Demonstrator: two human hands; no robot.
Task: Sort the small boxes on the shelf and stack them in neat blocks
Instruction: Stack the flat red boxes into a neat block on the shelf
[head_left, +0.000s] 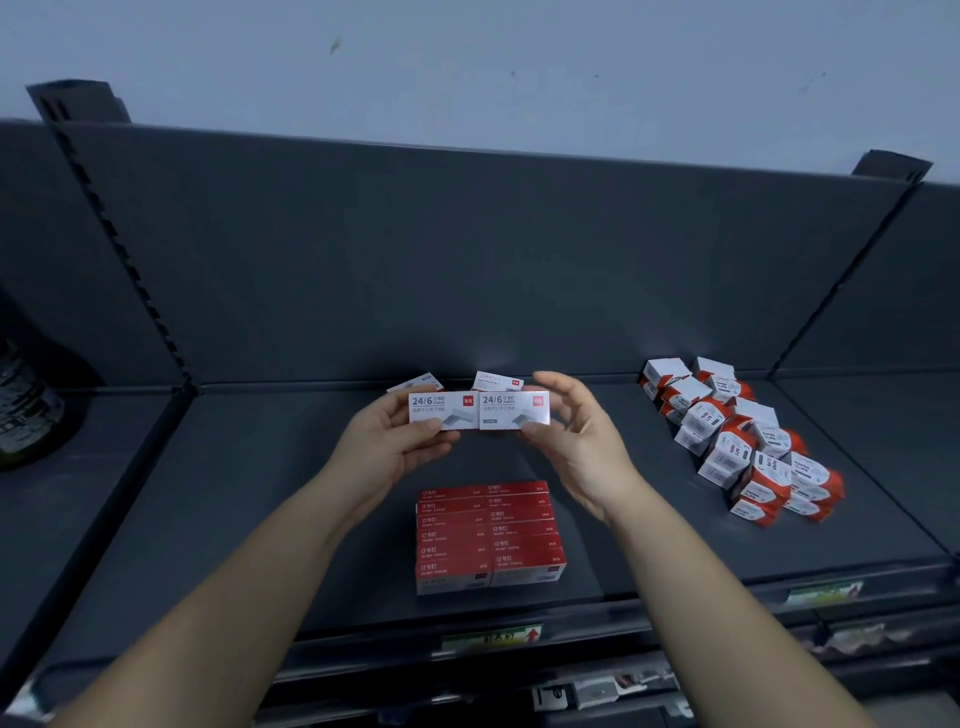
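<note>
Left hand (395, 439) and right hand (579, 447) pinching two staple boxes (457, 413), I'm butting them flush for the six-o'clock block (488, 535).

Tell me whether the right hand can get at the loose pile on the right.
Probably yes: only bare shelf lies between the right hand and the pile. But it pinches a box, which it should set down first.

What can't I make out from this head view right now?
Head view only:
loose boxes behind the held pair: mostly hidden by it; count unclear.
dark object at left: cut off by the frame edge.
shelf-edge label: blurred, unreadable.
</note>
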